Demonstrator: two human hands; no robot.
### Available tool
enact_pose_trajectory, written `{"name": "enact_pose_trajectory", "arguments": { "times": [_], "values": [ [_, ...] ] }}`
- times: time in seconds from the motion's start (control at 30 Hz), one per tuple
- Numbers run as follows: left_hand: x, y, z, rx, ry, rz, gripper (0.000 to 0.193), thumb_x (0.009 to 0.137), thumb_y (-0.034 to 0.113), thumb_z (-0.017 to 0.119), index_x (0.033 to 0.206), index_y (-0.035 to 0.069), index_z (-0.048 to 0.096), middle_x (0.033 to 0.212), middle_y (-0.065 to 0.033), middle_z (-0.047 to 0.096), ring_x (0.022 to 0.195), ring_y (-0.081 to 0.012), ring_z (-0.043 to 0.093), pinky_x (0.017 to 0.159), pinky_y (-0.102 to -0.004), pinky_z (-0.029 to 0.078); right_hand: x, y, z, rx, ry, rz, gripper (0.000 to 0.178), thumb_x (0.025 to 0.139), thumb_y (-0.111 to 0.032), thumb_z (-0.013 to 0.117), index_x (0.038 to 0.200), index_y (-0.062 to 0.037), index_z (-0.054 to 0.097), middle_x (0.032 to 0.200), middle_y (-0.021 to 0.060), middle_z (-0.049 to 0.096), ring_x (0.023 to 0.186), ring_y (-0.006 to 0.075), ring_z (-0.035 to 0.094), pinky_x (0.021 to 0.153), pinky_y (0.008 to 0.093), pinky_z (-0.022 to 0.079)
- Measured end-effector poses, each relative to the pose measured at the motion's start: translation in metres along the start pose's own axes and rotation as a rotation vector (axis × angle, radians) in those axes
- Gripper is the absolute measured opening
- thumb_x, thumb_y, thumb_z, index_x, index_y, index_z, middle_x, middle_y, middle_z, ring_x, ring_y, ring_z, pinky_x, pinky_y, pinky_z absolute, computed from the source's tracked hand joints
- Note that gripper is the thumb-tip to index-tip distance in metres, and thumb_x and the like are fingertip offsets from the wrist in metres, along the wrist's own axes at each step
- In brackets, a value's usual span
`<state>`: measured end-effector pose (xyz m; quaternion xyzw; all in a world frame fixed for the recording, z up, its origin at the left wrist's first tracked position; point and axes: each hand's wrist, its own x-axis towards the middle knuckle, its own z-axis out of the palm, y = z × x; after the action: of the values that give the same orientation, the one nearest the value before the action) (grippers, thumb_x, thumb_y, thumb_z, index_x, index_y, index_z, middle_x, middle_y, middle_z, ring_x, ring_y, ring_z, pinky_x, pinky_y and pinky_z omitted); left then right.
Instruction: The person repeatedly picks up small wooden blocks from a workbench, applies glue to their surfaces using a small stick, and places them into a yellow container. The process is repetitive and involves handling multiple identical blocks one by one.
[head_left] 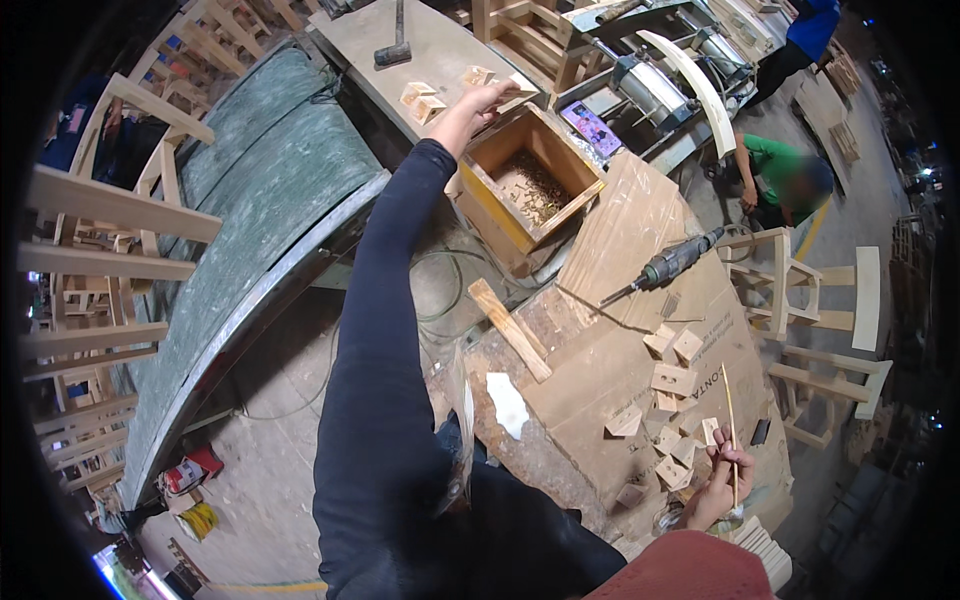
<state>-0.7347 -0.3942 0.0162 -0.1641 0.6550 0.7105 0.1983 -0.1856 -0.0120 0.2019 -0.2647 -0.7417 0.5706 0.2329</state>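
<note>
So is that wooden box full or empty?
Neither: the open-topped wooden box has a thin layer of small bits on its floor, and its inner walls show bare above them.

The person's left hand (478, 103), at the end of a long dark sleeve, stretches out to a small pale wooden block (516, 88) above the open yellow-sided wooden box (528, 180) of small parts. The right hand (722, 484) pinches a thin wooden stick (730, 430) upright, just beside cut wooden blocks (672, 378) scattered over flattened brown cardboard (620, 360). A grey electric drill (665, 268) lies there too.
</note>
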Motion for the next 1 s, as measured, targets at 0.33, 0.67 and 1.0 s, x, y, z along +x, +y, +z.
{"name": "enact_pose_trajectory", "arguments": {
  "times": [0.33, 0.67, 1.0],
  "values": [
    [0.096, -0.007, 0.020, 0.293, 0.195, 0.001, 0.035, 0.072, 0.040, 0.075, 0.092, 0.012, 0.070, 0.084, 0.0021, 0.058, 0.069, -0.0058, 0.050, 0.056, -0.0205, 0.042, 0.025, 0.005, 0.039, -0.100, 0.016, -0.011, 0.005, 0.092, 0.001, 0.053, 0.088, -0.0008, 0.052, 0.108, 0.0244, 0.063, 0.095, 0.0258, 0.066, 0.073, 0.0282, 0.055],
    [0.136, -0.020, -0.017, 0.770, 0.456, 0.216, 0.068, 0.058, 0.052, 0.078, 0.105, 0.005, 0.067, 0.104, -0.0155, 0.068, 0.098, -0.0270, 0.065, 0.087, -0.0366, 0.050, 0.032, 0.004, 0.047, -0.168, 0.036, 0.002, 0.006, 0.092, 0.002, 0.053, 0.087, -0.0016, 0.053, 0.104, 0.0240, 0.065, 0.093, 0.0252, 0.067, 0.071, 0.0288, 0.055],
    [0.037, 0.016, 0.000, 1.085, 0.651, 0.477, 0.091, 0.062, 0.054, 0.078, 0.133, 0.007, 0.045, 0.130, -0.0242, 0.044, 0.127, -0.0389, 0.035, 0.104, -0.0493, 0.031, 0.016, -0.009, 0.027, -0.083, 0.038, -0.004, 0.007, 0.092, -0.001, 0.056, 0.085, -0.0010, 0.053, 0.104, 0.0249, 0.065, 0.093, 0.0272, 0.067, 0.070, 0.0295, 0.057]
  ]
}}
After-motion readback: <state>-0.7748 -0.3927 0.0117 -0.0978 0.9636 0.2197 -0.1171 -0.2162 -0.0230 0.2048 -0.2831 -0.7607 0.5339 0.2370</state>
